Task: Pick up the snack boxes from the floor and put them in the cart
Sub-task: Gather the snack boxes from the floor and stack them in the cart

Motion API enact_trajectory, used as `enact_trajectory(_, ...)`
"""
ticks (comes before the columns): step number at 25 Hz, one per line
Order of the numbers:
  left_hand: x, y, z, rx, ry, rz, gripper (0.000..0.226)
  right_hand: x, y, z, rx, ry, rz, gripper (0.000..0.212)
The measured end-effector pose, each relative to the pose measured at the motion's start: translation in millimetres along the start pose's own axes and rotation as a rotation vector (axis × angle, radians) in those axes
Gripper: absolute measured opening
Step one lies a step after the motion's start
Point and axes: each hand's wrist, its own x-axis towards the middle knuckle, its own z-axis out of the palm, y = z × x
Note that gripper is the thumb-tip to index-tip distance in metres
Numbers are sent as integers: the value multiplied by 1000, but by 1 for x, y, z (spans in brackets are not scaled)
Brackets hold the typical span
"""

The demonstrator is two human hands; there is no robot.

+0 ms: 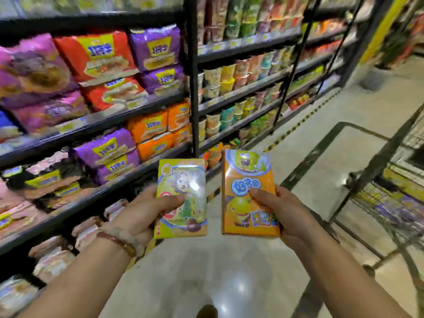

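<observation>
Hands (146, 212) (284, 212) grip two flat, glossy rectangular snack boxes (182, 198) (249, 193).

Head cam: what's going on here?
A person stands in a shop aisle with a snack box in each hand. The left hand grips a yellow-green box, thumb across its front; the right hand grips an orange box the same way. Both boxes are off the floor, held upright in front of the body. The wire cart stands to the right; neither box is in it yet.
</observation>
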Motion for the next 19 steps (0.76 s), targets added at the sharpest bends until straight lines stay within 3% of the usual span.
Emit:
enact_trajectory(4,70,18,53,105,-216,-72,47,13,-18,-43,99,252,-25,23)
enact_trajectory(10,148,35,139,235,-495,-158,40,13,-32,-97,234,538,-82,26)
enact_trajectory(19,181,-12,297,446,-832,-265,41,-39,-21,-203,438,868,-176,45)
